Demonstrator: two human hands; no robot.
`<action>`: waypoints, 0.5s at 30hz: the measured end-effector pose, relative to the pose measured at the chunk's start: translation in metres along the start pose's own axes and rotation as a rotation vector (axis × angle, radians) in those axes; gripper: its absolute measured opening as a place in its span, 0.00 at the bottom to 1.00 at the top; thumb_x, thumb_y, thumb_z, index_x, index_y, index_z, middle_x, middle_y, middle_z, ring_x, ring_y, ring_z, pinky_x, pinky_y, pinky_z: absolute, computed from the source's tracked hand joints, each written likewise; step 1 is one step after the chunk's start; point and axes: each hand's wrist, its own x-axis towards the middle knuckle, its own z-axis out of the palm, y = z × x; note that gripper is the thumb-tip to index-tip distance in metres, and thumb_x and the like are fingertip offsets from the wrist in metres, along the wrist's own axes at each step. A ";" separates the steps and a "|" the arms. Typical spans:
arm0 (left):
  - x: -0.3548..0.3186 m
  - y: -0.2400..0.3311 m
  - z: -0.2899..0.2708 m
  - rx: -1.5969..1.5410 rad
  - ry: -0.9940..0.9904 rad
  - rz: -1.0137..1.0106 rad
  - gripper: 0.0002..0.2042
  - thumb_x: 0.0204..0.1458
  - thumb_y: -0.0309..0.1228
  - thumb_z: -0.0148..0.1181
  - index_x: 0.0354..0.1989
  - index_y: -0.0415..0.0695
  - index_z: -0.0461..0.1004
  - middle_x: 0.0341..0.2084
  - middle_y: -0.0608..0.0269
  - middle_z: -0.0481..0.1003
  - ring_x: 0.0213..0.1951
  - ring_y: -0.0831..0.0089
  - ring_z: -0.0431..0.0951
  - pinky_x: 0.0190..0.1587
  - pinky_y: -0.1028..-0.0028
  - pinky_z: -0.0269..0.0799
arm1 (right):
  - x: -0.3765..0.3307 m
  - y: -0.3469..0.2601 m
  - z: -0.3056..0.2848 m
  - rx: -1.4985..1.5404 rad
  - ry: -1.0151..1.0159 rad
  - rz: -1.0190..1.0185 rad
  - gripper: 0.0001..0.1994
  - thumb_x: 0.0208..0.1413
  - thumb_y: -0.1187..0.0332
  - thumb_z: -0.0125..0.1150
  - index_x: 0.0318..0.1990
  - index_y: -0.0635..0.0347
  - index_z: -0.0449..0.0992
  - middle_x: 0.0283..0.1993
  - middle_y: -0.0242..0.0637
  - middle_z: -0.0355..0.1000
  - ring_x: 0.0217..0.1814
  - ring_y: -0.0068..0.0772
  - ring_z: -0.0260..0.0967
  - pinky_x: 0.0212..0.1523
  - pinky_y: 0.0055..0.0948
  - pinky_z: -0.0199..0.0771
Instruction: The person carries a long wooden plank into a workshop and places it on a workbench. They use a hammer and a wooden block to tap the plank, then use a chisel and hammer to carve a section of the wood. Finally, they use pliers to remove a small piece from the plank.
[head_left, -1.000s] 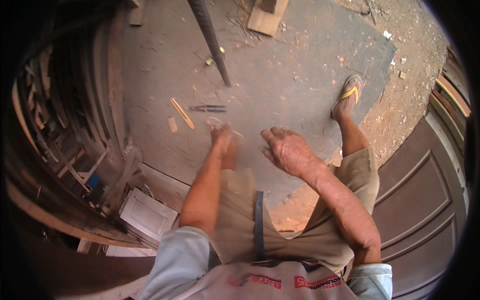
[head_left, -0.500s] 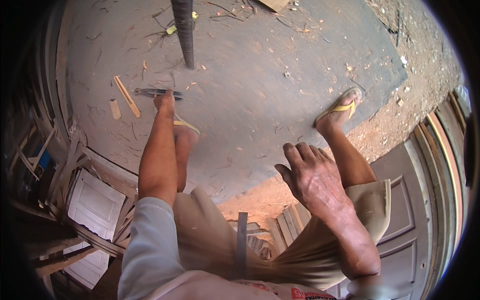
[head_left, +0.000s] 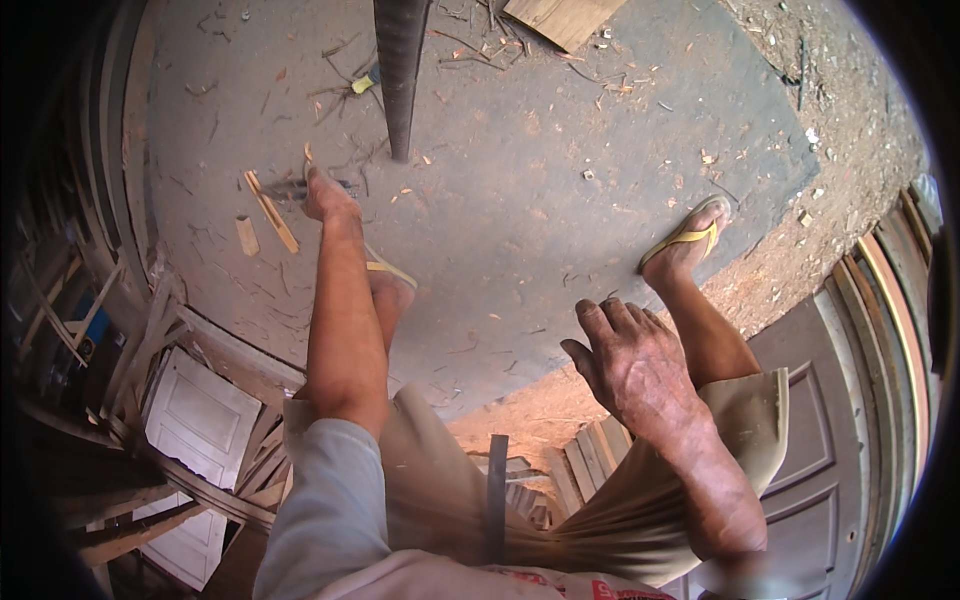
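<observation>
Low over the grey ground at the left, my left hand (head_left: 330, 197) is closed around dark pincers (head_left: 292, 190), which are smeared by motion. A narrow pale wood strip (head_left: 271, 212) lies just left of that hand, with a small wood block (head_left: 247, 236) beside it. My right hand (head_left: 638, 360) hangs in front of my right knee, holding nothing; its thumb stands away from the loosely bent fingers. A dark ridged upright bar (head_left: 400, 90) rises from the ground beyond my left hand.
My feet in yellow-strapped flip-flops (head_left: 690, 235) stand wide apart. Twigs and wood chips litter the ground, and a flat board (head_left: 567, 18) lies at the far side. Panelled doors (head_left: 205, 405) and planks (head_left: 893, 300) stand at both sides. A dark flat bar (head_left: 497, 490) shows between my legs.
My left hand has moved slightly left and away from me with the pincers. My right hand stays in front of the knee. The whole view has shifted a little.
</observation>
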 end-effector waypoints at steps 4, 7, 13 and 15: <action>-0.006 0.031 0.021 0.563 -0.438 0.806 0.28 0.54 0.40 0.68 0.56 0.33 0.71 0.51 0.39 0.76 0.52 0.51 0.78 0.55 0.58 0.73 | 0.002 0.005 0.000 0.039 -0.012 -0.015 0.14 0.61 0.64 0.64 0.47 0.63 0.71 0.37 0.45 0.73 0.42 0.45 0.77 0.45 0.42 0.77; -0.009 0.071 0.067 1.046 -0.732 1.241 0.27 0.55 0.40 0.67 0.61 0.41 0.72 0.51 0.41 0.77 0.53 0.46 0.78 0.56 0.57 0.72 | 0.000 0.008 0.000 0.039 -0.006 -0.024 0.14 0.61 0.64 0.64 0.47 0.63 0.70 0.37 0.45 0.73 0.42 0.46 0.77 0.45 0.42 0.78; -0.062 0.090 0.096 1.133 -1.110 1.335 0.30 0.55 0.41 0.68 0.61 0.37 0.68 0.47 0.36 0.77 0.51 0.43 0.78 0.55 0.55 0.71 | -0.006 0.013 0.000 0.054 0.015 -0.016 0.14 0.61 0.64 0.65 0.46 0.63 0.70 0.37 0.44 0.72 0.41 0.45 0.77 0.45 0.41 0.78; -0.066 0.088 0.086 1.131 -1.181 1.298 0.31 0.56 0.41 0.68 0.64 0.38 0.66 0.51 0.36 0.75 0.56 0.43 0.76 0.58 0.54 0.68 | -0.007 0.011 -0.004 0.041 0.029 -0.030 0.14 0.61 0.64 0.65 0.46 0.64 0.70 0.37 0.44 0.72 0.41 0.44 0.77 0.45 0.40 0.79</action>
